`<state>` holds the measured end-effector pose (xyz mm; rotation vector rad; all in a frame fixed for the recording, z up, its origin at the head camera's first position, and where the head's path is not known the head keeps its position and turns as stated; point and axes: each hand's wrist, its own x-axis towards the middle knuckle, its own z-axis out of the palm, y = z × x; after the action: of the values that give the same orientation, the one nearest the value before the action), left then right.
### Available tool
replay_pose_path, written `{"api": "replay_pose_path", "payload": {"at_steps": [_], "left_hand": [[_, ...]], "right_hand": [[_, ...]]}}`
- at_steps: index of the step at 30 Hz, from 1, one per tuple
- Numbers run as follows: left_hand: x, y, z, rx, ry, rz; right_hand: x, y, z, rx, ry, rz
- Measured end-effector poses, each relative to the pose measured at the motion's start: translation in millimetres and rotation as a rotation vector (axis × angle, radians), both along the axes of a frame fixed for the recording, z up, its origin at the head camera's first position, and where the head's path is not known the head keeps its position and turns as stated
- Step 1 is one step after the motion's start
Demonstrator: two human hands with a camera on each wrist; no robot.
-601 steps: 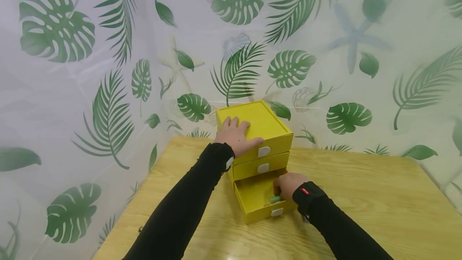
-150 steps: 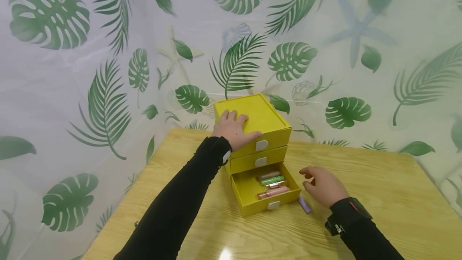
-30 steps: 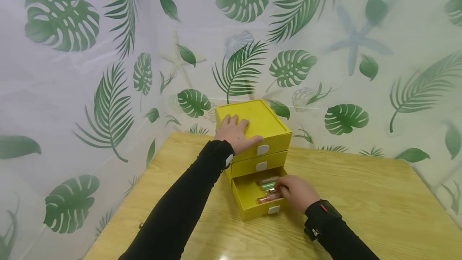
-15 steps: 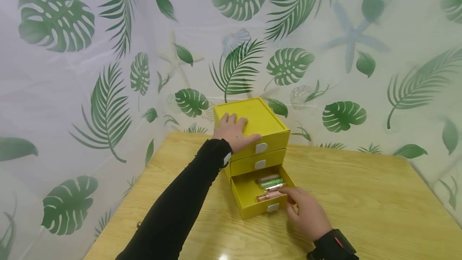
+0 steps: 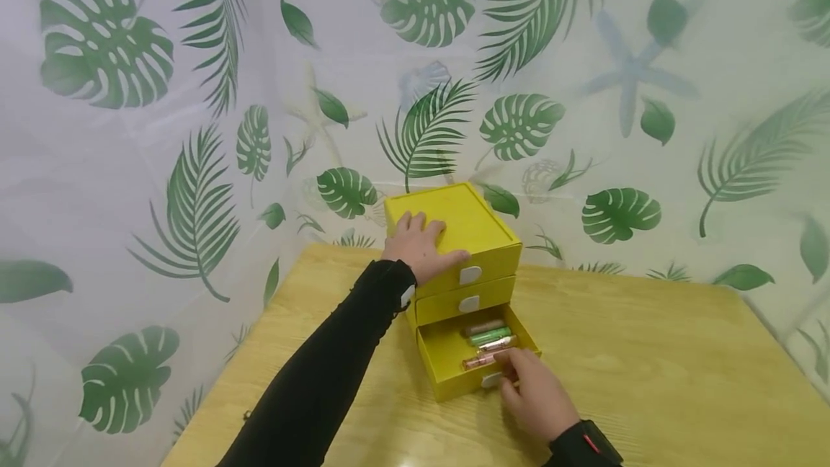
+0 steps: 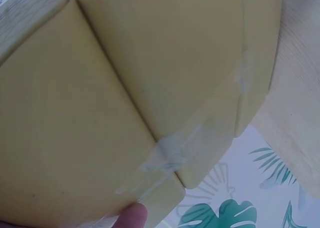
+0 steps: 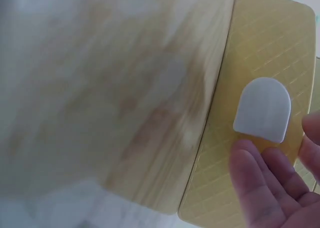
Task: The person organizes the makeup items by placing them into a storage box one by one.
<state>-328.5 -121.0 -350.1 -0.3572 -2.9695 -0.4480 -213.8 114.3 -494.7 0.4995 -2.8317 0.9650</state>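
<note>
A yellow drawer box point(image 5: 450, 218) stands on the table with its bottom drawer point(image 5: 444, 384) pulled out. My left hand point(image 5: 420, 247) rests on the top's left front corner, fingers spread; in the left wrist view one fingertip point(image 6: 131, 217) shows against the box. In the drawer's right part lie slim capped tubes: a brown tube point(image 5: 486, 326), a green tube point(image 5: 491, 337), a clear pinkish tube point(image 5: 498, 344) and a pink tube point(image 5: 480, 361). My right hand point(image 5: 537, 393) is at the drawer's front, fingers at its rim and beside the white pull tab point(image 7: 262, 109). It holds no tube.
Two upper drawers with white tabs point(image 5: 469, 303) are closed. A wooden table point(image 5: 648, 352) bears the box and reaches to both sides. Behind hangs a leaf-patterned sheet point(image 5: 519, 27). A small dark spot point(image 5: 247, 415) marks the table's left edge.
My right hand has come out of the drawer to its front edge. The purple stick seen on the table five seconds ago no longer shows. The left hand stays on the box.
</note>
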Motion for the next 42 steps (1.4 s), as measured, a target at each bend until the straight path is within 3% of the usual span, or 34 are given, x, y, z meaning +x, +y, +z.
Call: {"api": "replay_pose_path", "payload": {"at_steps": [6,13,17,27,31,38,42], "left_hand": [[8.5,0.1,1.4,-0.008,-0.003,-0.006],[-1.8,0.1,-5.3,-0.018,0.008,0.009],[2.9,2.1,-0.8,-0.038,0.004,-0.001],[-4.8,4.9,-2.5,-0.038,-0.003,-0.001],[-2.0,1.2,-5.5,-0.029,-0.007,-0.005],[5.0,0.1,2.2,-0.024,0.014,-0.02],[3.5,-1.5,3.7,-0.031,0.001,-0.019]], "right_hand": [[-4.6,0.1,-2.0,-0.083,-0.086,-0.029],[-13.0,-0.4,-2.6,-0.154,-0.089,-0.051],[-15.3,0.5,-6.4,-0.174,-0.086,-0.056],[-41.3,-4.8,-8.6,-0.236,-0.045,0.013],[-50.4,-12.1,-11.1,-0.277,-0.085,0.059],[-60.2,-18.0,-11.7,-0.364,-0.155,0.111],[-64.5,-19.2,-10.9,-0.362,-0.188,0.115]]}}
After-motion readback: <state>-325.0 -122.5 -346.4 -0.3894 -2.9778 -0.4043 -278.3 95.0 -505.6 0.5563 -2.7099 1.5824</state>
